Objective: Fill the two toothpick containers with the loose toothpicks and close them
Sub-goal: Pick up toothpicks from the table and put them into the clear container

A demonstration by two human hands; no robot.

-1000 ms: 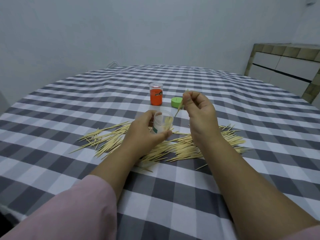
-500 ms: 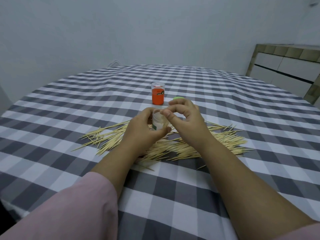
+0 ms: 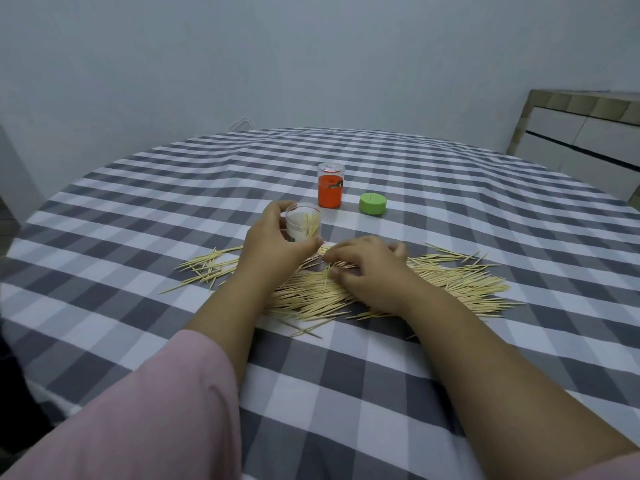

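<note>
A single head-worn wide-angle view looks forward and down from the person's own seat onto the round table in grey-and-white checked cloth (image 3: 433, 393). Both forearms enter from the bottom edge, close below the lens; the pale wall (image 3: 311, 64) fills the upper frame

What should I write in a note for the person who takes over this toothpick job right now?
Left hand: grips the clear container, upright and open, with a few toothpicks inside.
Right hand: down on the loose toothpicks, fingers curled to pick some up.
Orange container: stands farther back on the table; whether it is filled or closed cannot be told.
Green lid: lies beside it, not on any container.
Done: filling has begun.
Left: move nearly the whole pile into the containers, then close them.
</note>
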